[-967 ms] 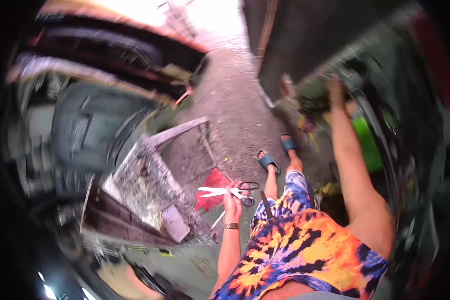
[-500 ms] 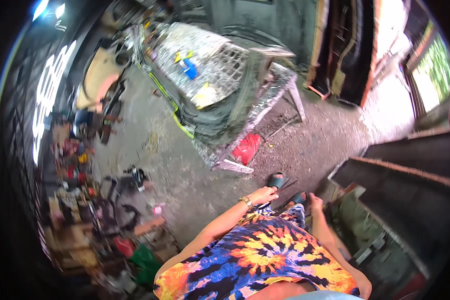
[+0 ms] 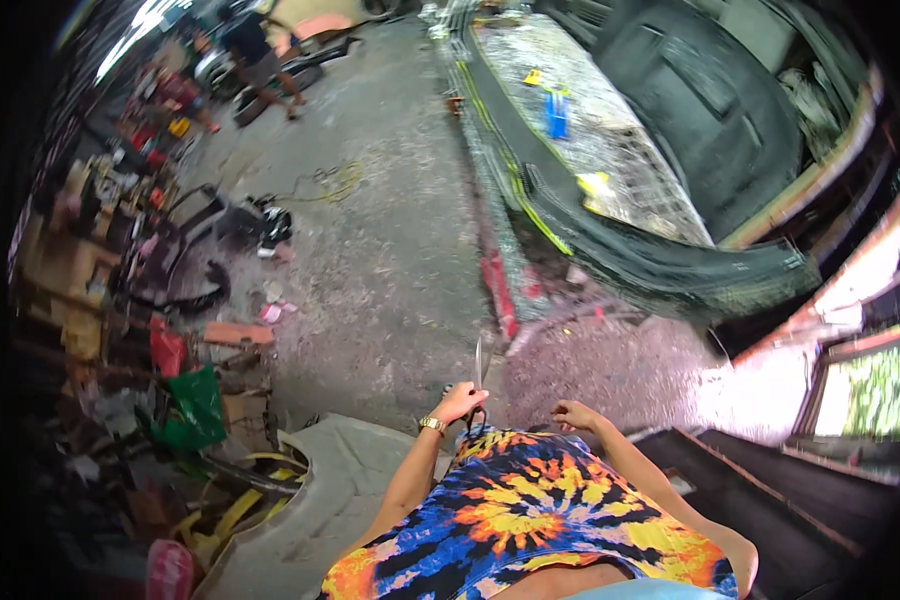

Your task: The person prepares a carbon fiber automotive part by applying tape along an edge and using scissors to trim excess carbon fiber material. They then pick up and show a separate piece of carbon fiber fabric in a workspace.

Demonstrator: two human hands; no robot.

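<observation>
In front of my waist, my left hand [image 3: 460, 402] is closed around a pair of scissors [image 3: 478, 362]. The thin blades point away from me, and a dark handle loop shows below the fingers. A metal-banded watch is on that wrist. My right hand [image 3: 576, 414] hangs a little to the right, its fingers loosely curled, with nothing visible in them. Ahead and to the right, a long, curved black panel [image 3: 650, 262], like a car bumper, lies along the worktable [image 3: 625, 140]. Bright yellow-green strips run along its edge. Neither hand touches it.
On the worktable are a blue object [image 3: 556, 116] and a yellow piece [image 3: 532, 77]. A large black panel [image 3: 715, 95] stands behind. Clutter and a green bag [image 3: 192, 408] line the left. A pale panel [image 3: 340, 470] is beside my left arm. Another person [image 3: 255, 50] is far left.
My view has swung to the right, and the worktable now appears further right and closer. The scissors have come up in my left hand, blades forward. My right arm has bent, raising that hand.
</observation>
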